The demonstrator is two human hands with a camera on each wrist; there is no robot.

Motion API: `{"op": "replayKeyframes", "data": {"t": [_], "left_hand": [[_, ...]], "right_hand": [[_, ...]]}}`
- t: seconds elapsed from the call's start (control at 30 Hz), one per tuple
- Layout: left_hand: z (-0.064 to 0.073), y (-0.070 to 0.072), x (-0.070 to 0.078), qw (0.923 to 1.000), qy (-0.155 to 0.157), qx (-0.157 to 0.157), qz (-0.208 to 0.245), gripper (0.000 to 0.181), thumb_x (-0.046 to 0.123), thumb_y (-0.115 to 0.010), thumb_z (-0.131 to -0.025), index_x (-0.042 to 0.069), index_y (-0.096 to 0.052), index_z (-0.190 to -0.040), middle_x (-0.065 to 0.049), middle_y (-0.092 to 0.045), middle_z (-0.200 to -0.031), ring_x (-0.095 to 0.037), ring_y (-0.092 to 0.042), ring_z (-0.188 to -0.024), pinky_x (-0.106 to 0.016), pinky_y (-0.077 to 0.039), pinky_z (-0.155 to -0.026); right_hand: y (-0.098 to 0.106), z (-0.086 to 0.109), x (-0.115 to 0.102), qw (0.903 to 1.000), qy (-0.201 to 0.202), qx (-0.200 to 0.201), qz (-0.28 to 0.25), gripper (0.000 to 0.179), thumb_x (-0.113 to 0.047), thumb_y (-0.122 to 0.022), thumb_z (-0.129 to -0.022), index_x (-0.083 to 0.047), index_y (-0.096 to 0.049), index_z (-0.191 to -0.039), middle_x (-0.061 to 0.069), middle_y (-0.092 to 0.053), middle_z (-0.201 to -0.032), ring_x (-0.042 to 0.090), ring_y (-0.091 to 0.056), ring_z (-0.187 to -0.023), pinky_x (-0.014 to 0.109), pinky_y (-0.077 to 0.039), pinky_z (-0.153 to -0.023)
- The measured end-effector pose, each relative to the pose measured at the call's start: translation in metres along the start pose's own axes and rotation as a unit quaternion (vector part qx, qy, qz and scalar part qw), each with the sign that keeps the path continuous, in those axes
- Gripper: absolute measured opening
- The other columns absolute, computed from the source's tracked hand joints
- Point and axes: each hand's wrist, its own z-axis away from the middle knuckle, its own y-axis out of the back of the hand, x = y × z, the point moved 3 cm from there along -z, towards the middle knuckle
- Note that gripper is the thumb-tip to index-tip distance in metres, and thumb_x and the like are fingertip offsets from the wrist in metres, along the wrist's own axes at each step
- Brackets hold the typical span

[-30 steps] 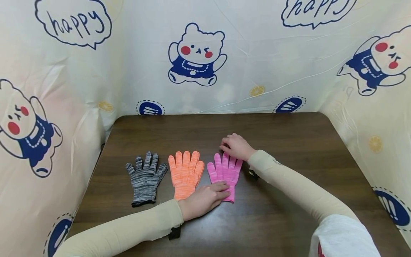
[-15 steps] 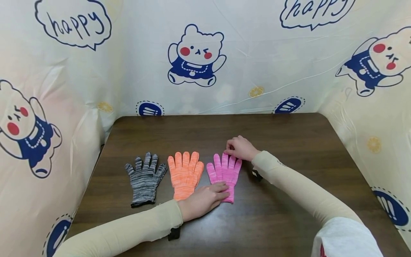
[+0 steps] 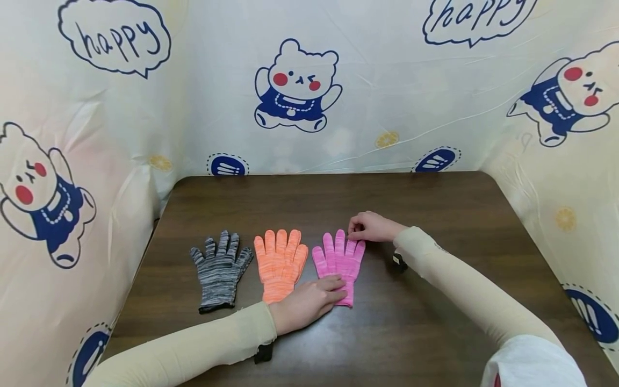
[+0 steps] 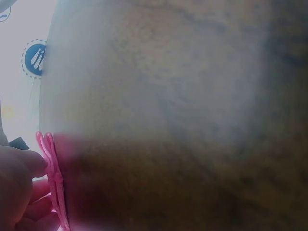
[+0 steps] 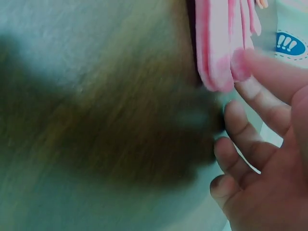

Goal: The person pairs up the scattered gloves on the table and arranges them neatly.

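Note:
In the head view, pink knit gloves (image 3: 338, 262) lie flat, fingers pointing away; the wrist views show layers stacked together. My left hand (image 3: 307, 302) rests on their cuff with fairly straight fingers. In the left wrist view, its thumb and fingers (image 4: 36, 161) touch the pink knit. At the far end, my right hand (image 3: 374, 227) has its thumb and forefinger at a glove fingertip. The right wrist view shows the thumb on that pink fingertip (image 5: 240, 65) and the forefinger just behind it, pinching it; the other fingers are loosely bent.
Left of the pink gloves lie an orange glove (image 3: 279, 263), its cuff partly behind my left hand, and a grey-black striped glove (image 3: 220, 274). All lie on a dark wooden table (image 3: 425, 333). A printed cloth (image 3: 309, 150) stands around its back and sides.
My right hand has shifted right along the pink gloves' fingertips and a little nearer, its fingers drawn closer together. The left hand has stayed on the cuff.

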Motion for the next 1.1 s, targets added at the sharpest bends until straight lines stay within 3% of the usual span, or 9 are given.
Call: {"op": "replayKeyframes", "data": {"t": [0.27,0.43,0.6,0.77,1.1], "left_hand": [[-0.001,-0.001,0.001,1.0000,-0.005,0.003,-0.002,0.035,0.017,-0.064,-0.105,0.010,-0.068,-0.140,-0.010,-0.058,-0.150,-0.025,-0.051,-0.143,-0.036,-0.049,-0.110],[-0.001,0.001,0.002,1.0000,-0.004,0.004,0.005,0.035,0.018,-0.064,-0.105,0.010,-0.068,-0.139,-0.010,-0.058,-0.150,-0.026,-0.051,-0.143,-0.036,-0.049,-0.110],[-0.001,0.000,0.001,0.9999,0.002,0.003,0.011,0.035,0.018,-0.063,-0.105,0.010,-0.068,-0.139,-0.010,-0.058,-0.150,-0.026,-0.050,-0.144,-0.037,-0.049,-0.110],[-0.001,-0.001,0.000,0.9999,0.007,0.001,0.012,0.035,0.017,-0.063,-0.105,0.010,-0.068,-0.139,-0.010,-0.058,-0.151,-0.025,-0.051,-0.143,-0.037,-0.050,-0.110],[-0.001,0.000,-0.001,0.9998,0.012,-0.015,0.008,0.036,0.019,-0.061,-0.107,0.012,-0.066,-0.142,-0.008,-0.056,-0.153,-0.024,-0.049,-0.145,-0.035,-0.048,-0.112]], "right_hand": [[0.000,0.006,0.004,0.9992,-0.026,0.030,0.005,0.012,-0.024,-0.075,-0.097,-0.014,-0.072,-0.090,0.000,-0.062,-0.083,0.017,-0.055,-0.082,0.033,-0.047,-0.077],[0.002,0.013,0.008,0.9986,-0.048,0.019,-0.009,0.017,-0.031,-0.073,-0.099,-0.015,-0.072,-0.093,-0.001,-0.062,-0.081,0.016,-0.055,-0.080,0.031,-0.047,-0.074],[0.003,0.022,0.011,0.9996,-0.028,-0.004,-0.009,0.015,-0.028,-0.076,-0.096,-0.015,-0.071,-0.090,-0.002,-0.060,-0.079,0.014,-0.054,-0.077,0.030,-0.046,-0.071],[0.000,0.027,0.014,0.9999,-0.015,-0.003,0.000,0.012,-0.024,-0.077,-0.096,-0.016,-0.071,-0.089,-0.003,-0.060,-0.079,0.013,-0.053,-0.076,0.030,-0.046,-0.070],[-0.003,0.034,0.014,0.9985,-0.010,0.050,0.018,0.010,-0.017,-0.074,-0.097,-0.014,-0.071,-0.089,-0.004,-0.063,-0.078,0.013,-0.054,-0.074,0.031,-0.049,-0.071]]}}
